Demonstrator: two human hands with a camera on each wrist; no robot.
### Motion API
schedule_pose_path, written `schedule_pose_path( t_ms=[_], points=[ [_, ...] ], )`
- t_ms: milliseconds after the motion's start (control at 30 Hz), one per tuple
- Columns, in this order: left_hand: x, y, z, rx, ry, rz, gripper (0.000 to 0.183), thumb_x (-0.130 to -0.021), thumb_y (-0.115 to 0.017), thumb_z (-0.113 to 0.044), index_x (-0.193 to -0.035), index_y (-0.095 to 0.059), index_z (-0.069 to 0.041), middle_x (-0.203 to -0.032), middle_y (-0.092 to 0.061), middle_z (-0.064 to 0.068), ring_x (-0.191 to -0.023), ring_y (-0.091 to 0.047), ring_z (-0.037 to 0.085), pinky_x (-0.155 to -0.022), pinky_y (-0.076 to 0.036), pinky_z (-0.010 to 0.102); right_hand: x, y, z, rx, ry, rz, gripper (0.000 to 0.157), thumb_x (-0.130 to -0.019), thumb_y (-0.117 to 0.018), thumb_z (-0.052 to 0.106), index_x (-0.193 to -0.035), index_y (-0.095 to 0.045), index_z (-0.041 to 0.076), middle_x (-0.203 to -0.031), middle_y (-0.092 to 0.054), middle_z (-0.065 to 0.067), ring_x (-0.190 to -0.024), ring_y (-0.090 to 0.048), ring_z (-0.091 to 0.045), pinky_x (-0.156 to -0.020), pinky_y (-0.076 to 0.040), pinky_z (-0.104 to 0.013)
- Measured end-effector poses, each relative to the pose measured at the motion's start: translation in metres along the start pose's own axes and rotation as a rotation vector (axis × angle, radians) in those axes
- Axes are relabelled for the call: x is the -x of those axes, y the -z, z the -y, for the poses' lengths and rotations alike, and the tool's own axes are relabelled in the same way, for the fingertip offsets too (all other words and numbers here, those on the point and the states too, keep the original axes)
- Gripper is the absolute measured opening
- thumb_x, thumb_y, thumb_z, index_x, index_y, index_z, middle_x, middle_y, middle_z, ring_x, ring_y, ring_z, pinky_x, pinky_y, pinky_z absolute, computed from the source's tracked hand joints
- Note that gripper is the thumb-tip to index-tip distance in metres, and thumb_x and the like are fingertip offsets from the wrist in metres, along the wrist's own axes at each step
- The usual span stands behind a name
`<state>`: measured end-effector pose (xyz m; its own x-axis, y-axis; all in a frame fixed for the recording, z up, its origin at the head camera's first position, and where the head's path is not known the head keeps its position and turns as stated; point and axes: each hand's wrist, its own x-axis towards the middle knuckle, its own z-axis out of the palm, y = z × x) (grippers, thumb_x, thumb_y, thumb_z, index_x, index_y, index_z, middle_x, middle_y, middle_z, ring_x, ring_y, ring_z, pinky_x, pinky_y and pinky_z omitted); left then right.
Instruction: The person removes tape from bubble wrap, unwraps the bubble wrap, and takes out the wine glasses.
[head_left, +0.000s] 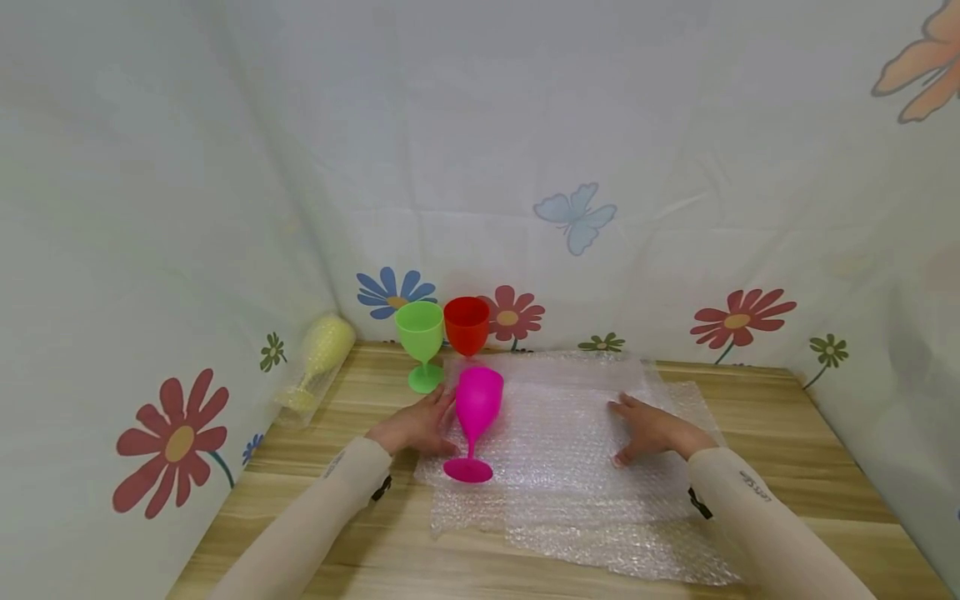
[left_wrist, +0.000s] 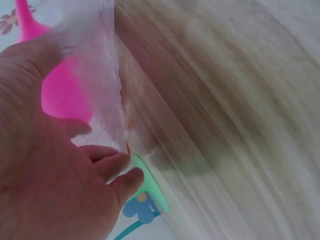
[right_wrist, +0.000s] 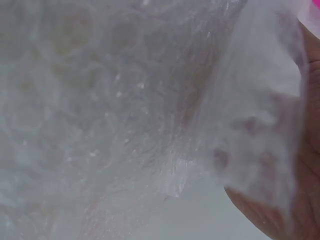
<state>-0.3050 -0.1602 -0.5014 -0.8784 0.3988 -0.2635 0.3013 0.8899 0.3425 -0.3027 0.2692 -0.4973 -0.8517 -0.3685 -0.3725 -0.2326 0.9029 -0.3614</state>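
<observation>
A bright pink plastic goblet [head_left: 478,404] lies on its side on bubble wrap [head_left: 562,450], its bowl pointing away and its foot toward me. Close to its left side, my left hand [head_left: 416,423] touches the wrap's left edge with fingers apart. The left wrist view shows loose film over part of the pink bowl and beside the fingertips. Over the right half of the wrap, my right hand [head_left: 656,429] has its fingers spread. In the right wrist view, a translucent flap hides much of that hand [right_wrist: 307,185].
Behind the wrap stand a green goblet [head_left: 420,333] and a red goblet [head_left: 467,323]. A yellow goblet [head_left: 330,346] in clear wrap leans at the left wall. White flowered sheeting [head_left: 480,167] borders the wooden tabletop [head_left: 360,517].
</observation>
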Motion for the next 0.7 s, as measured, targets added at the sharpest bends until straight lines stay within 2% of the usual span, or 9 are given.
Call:
schedule_pose_path(
  t_ms=[167,300,567,633,700],
  points=[
    [0.000,0.000,-0.001,-0.033,0.034,0.036,0.101,-0.077,-0.079,-0.048,-0.157,-0.024,-0.021,-0.165,-0.016,0.014,-0.150,-0.025,0.035,-0.115,-0.036,0.052,0.001,0.000,0.000,-0.005,0.002,-0.003,0.107,-0.071,-0.084,0.047,-0.154,-0.029,0.008,-0.162,-0.013,-0.027,-0.146,-0.020,-0.050,-0.113,-0.025,-0.068],
    [0.002,0.001,-0.002,-0.055,0.024,0.043,0.094,-0.078,-0.076,-0.049,-0.155,-0.031,-0.018,-0.164,-0.018,0.017,-0.148,-0.027,0.039,-0.117,-0.032,0.053,0.000,0.000,0.001,-0.007,0.001,-0.005,0.107,-0.071,-0.084,0.046,-0.154,-0.029,0.008,-0.162,-0.012,-0.026,-0.146,-0.020,-0.050,-0.113,-0.025,-0.067],
    [0.005,0.003,-0.007,-0.114,-0.004,0.055,0.087,-0.081,-0.073,-0.051,-0.151,-0.039,-0.013,-0.162,-0.025,0.016,-0.152,-0.019,0.034,-0.120,-0.015,0.063,0.000,-0.002,0.000,-0.006,-0.007,-0.002,0.106,-0.072,-0.083,0.045,-0.155,-0.029,0.007,-0.163,-0.012,-0.026,-0.147,-0.020,-0.049,-0.114,-0.024,-0.066],
    [0.006,0.005,-0.010,-0.137,-0.020,0.048,0.079,-0.083,-0.071,-0.048,-0.148,-0.044,-0.012,-0.160,-0.031,0.014,-0.151,-0.021,0.035,-0.119,-0.015,0.065,0.000,-0.002,0.000,-0.002,-0.007,-0.005,0.106,-0.072,-0.083,0.045,-0.154,-0.029,0.008,-0.163,-0.012,-0.026,-0.147,-0.020,-0.049,-0.114,-0.025,-0.066],
    [0.007,0.006,-0.013,-0.167,-0.048,0.017,0.064,-0.087,-0.067,-0.041,-0.142,-0.051,-0.011,-0.156,-0.040,0.012,-0.147,-0.030,0.036,-0.117,-0.022,0.064,0.000,-0.001,0.000,0.001,-0.005,-0.008,0.106,-0.072,-0.084,0.046,-0.154,-0.029,0.008,-0.162,-0.013,-0.026,-0.147,-0.020,-0.050,-0.113,-0.025,-0.067]
  ],
)
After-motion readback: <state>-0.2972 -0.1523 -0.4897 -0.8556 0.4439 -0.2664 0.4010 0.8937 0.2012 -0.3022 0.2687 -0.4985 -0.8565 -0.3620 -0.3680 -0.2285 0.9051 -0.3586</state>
